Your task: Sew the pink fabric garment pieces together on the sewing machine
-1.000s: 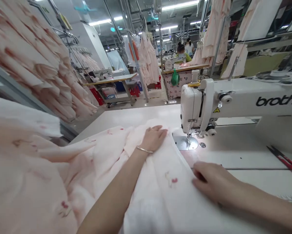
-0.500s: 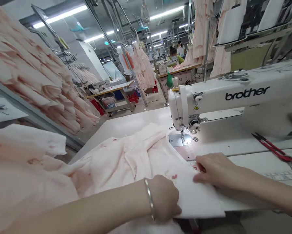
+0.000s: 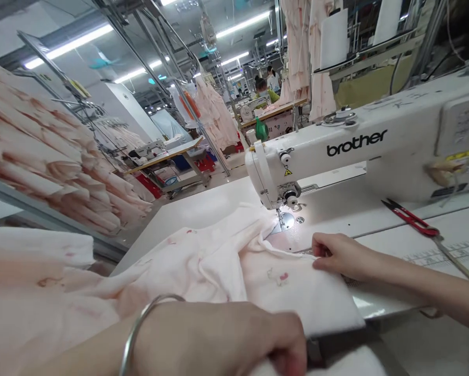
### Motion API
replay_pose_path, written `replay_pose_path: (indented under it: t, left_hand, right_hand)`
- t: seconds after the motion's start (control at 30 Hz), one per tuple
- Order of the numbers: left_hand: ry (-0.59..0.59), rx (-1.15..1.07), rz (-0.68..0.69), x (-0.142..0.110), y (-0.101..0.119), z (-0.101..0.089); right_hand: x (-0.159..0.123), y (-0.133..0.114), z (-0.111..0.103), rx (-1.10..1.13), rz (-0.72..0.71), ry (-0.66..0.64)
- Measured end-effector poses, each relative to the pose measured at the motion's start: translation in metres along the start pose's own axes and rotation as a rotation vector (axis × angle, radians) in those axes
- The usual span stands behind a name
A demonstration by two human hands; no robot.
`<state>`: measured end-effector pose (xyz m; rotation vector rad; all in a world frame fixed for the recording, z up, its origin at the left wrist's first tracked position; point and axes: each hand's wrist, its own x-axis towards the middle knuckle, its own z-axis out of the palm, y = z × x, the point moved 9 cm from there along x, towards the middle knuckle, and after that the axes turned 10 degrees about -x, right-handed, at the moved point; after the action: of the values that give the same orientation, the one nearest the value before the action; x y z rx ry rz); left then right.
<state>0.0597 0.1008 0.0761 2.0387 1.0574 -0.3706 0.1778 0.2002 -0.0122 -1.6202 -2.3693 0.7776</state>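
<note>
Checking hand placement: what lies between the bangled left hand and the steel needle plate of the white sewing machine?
Folded pale pink printed fabric lies there, as the head view shows.

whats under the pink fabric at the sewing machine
The pale pink printed fabric lies on the white sewing table; the metal needle plate shows beside its edge, but whatever lies beneath the cloth is hidden.
</note>
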Motion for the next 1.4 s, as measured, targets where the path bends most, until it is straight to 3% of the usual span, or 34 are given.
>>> replay_pose_path:
  t: [0.03,0.1,0.2,0.3,0.47,0.63,0.73,0.97,1.07,1.27,1.4]
  left_hand:
    - [0.068,-0.039,-0.019,0.005,-0.005,-0.003]
    - [0.092,-0.097,-0.106,0.023,-0.025,0.001]
    - [0.061,-0.136,-0.210,0.056,-0.050,0.012]
    - [0.002,-0.136,-0.273,0.073,-0.060,0.018]
    - [-0.063,-0.086,-0.301,0.067,-0.056,0.026]
    - [0.125,-0.381,-0.327,0.058,-0.065,0.028]
    - [0.167,-0.544,-0.303,0.057,-0.067,0.032]
    - [0.214,-0.533,-0.267,0.061,-0.049,0.019]
    - [0.247,-0.392,-0.154,0.075,-0.038,0.008]
    - [0.484,0.025,0.184,0.105,-0.024,-0.009]
    - [0.496,0.089,0.255,0.108,-0.022,-0.010]
  right_hand:
    - [0.000,0.001,0.000,0.003,0.004,0.009]
    - [-0.001,0.001,-0.001,-0.006,0.014,0.031]
    - [-0.005,-0.002,-0.003,-0.036,0.016,0.043]
    - [-0.010,-0.004,-0.005,-0.047,-0.005,0.016]
    - [-0.016,-0.001,-0.008,-0.040,-0.032,0.004]
    - [-0.017,-0.002,-0.007,-0.035,-0.055,0.023]
    - [-0.018,-0.001,-0.006,-0.032,-0.047,0.046]
    - [-0.020,0.005,-0.006,0.010,-0.049,0.074]
    - [-0.020,0.004,-0.007,0.027,-0.074,0.086]
    - [-0.023,0.005,-0.006,0.015,-0.104,0.138]
    - [-0.032,0.001,-0.008,0.033,-0.179,0.076]
